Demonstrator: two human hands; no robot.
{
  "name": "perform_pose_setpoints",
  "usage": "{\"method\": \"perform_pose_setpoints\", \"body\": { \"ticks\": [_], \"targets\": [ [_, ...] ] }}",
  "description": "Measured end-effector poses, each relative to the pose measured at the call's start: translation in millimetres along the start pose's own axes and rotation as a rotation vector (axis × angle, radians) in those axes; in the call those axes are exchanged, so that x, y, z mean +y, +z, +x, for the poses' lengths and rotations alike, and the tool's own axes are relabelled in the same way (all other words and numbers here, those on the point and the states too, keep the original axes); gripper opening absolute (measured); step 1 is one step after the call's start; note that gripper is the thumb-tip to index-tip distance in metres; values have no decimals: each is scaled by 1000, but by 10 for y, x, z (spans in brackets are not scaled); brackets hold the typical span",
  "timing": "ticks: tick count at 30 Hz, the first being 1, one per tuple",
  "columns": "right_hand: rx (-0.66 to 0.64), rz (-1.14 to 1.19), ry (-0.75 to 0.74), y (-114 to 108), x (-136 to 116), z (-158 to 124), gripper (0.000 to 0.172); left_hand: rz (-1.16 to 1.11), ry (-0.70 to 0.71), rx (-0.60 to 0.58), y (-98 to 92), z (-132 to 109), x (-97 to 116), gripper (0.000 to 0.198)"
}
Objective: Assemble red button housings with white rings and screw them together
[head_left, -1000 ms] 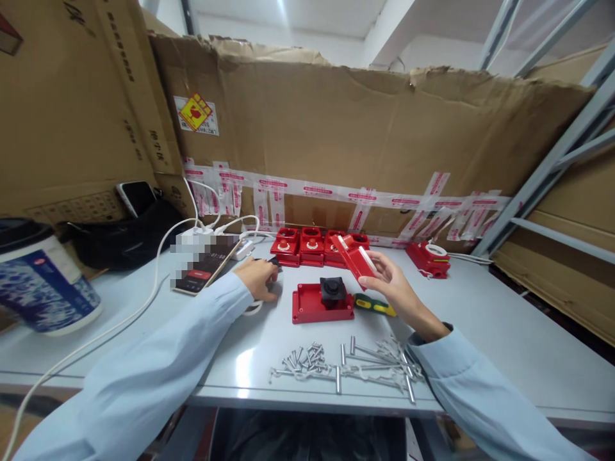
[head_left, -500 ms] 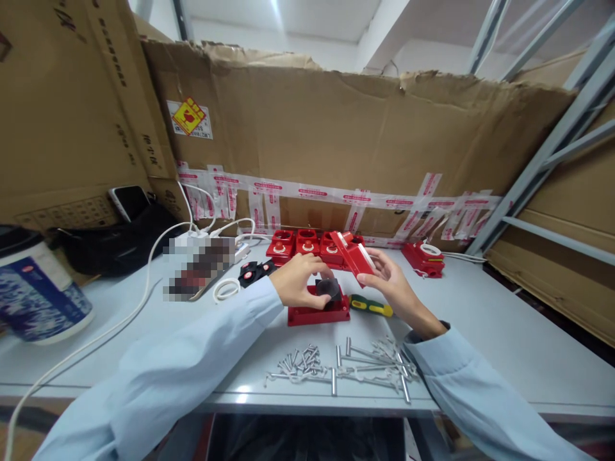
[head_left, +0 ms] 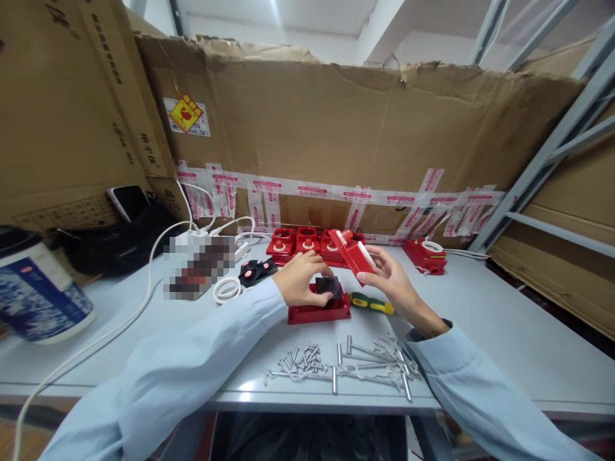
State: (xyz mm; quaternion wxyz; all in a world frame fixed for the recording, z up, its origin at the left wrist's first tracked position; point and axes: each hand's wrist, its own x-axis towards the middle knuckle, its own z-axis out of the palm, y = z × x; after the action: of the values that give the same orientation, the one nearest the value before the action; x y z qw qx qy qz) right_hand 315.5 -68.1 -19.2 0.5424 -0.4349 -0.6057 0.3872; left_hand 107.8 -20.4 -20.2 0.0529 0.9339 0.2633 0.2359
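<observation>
My left hand [head_left: 302,279] is curled over the black part [head_left: 330,285] that sits on the flat red base plate [head_left: 318,311] in the middle of the table, fingers gripping it. My right hand [head_left: 391,282] holds a red housing with a white rim [head_left: 356,254] tilted just above and to the right of the plate. A green and yellow screwdriver [head_left: 371,304] lies under my right hand.
Screws and long metal pins [head_left: 336,365] are scattered near the table's front edge. A row of red housings [head_left: 298,243] and another red unit [head_left: 426,255] stand against the cardboard wall. Black round parts [head_left: 254,271], a white cable coil [head_left: 225,289], a phone and a tub [head_left: 38,294] lie left.
My left hand has come from the black parts on the left to the base plate and closed on the black part there. My right hand has barely shifted.
</observation>
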Motion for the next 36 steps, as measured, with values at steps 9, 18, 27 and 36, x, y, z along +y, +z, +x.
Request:
{"method": "perform_pose_setpoints", "body": {
  "ticks": [9, 18, 27, 36],
  "targets": [
    [-2, -3, 3, 4, 17, 9, 53, -11, 15, -15, 16, 0, -31, 31],
    [-11, -15, 18, 1, 17, 5, 54, -31, 55, 5, 7, 8, -37, 28],
    [-20, -32, 7, -7, 37, 7, 56, -39, 52, 22, 2, -17, -58, 33],
    [-225, -284, -268, -5, 43, 47, 64, -95, -33, 392, -370, -300, 1, 23]
  ]
}}
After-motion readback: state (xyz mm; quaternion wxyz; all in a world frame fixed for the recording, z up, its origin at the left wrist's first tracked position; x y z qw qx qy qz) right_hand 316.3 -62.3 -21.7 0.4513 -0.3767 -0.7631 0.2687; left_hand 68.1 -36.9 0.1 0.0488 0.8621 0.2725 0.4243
